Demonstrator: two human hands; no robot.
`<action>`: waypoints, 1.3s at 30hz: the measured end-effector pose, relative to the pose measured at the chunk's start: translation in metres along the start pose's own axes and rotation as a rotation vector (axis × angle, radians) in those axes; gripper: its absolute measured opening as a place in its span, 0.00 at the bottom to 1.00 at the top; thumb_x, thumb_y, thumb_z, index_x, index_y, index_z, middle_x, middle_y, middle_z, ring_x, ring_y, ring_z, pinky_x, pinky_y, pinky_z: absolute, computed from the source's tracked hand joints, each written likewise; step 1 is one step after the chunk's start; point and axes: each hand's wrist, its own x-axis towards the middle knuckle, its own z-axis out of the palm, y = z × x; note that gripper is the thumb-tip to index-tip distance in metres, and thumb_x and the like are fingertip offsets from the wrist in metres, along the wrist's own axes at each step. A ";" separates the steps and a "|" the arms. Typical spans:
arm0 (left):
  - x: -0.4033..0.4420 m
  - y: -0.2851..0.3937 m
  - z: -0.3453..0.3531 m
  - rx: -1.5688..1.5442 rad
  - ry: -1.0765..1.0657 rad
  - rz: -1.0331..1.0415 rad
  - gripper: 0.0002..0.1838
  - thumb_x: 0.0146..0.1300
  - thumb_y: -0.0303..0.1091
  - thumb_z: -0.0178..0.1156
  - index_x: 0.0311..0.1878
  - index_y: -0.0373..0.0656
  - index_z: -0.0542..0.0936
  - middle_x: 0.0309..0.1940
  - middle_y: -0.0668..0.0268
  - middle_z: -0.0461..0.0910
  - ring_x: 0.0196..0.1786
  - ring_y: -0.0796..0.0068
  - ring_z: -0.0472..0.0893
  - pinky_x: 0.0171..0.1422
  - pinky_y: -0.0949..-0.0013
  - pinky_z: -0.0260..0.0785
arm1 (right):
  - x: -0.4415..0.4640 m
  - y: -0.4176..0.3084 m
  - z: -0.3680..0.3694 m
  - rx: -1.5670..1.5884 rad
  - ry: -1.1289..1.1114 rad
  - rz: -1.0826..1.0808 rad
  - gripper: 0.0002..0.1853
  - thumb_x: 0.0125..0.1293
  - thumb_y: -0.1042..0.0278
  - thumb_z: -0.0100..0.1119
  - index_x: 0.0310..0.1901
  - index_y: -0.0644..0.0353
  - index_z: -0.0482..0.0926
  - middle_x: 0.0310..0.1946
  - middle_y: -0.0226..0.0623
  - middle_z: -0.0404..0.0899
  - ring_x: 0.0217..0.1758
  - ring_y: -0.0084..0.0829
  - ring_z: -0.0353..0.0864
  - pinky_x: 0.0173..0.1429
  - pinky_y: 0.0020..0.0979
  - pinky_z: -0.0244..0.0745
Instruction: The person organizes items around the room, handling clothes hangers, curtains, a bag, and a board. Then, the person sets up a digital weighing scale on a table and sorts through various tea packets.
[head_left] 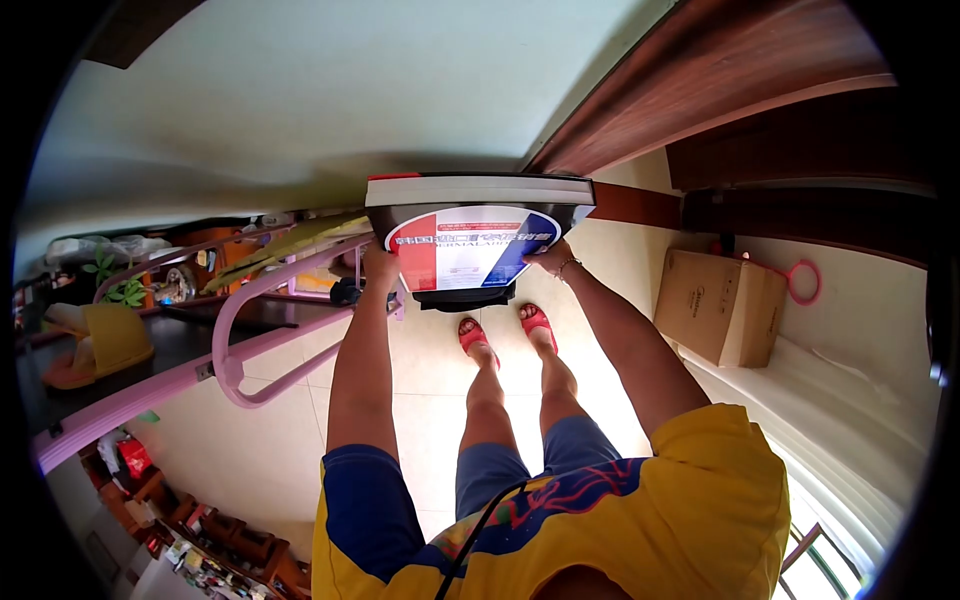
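Observation:
A thick book [470, 245] with a red, white and blue cover and a pale page edge is held up in front of me. My left hand [381, 268] grips its left lower side. On the opposite side, my right hand [552, 260], with a bracelet at the wrist, is closed on the right lower edge. Fingers of both hands partly disappear behind the book. Below its lower edge shows a black object [465, 298], whose kind I cannot make out.
A pink metal frame [240, 350] stands at left, with a yellow slipper [115, 345] on its dark surface. At right is a cardboard box [705, 305] beside a pink hoop [804, 283]. Dark wooden furniture [740, 70] rises at upper right. My feet in red slippers [537, 328] stand on pale tiles.

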 end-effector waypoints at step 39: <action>-0.420 0.108 0.027 0.093 -0.404 -0.338 0.19 0.52 0.31 0.55 0.50 0.45 0.79 0.48 0.55 0.81 0.54 0.56 0.79 0.57 0.59 0.72 | -0.153 -0.006 -0.010 -0.776 -0.763 0.146 0.22 0.58 0.58 0.67 0.49 0.64 0.78 0.38 0.36 0.81 0.31 0.26 0.80 0.30 0.27 0.78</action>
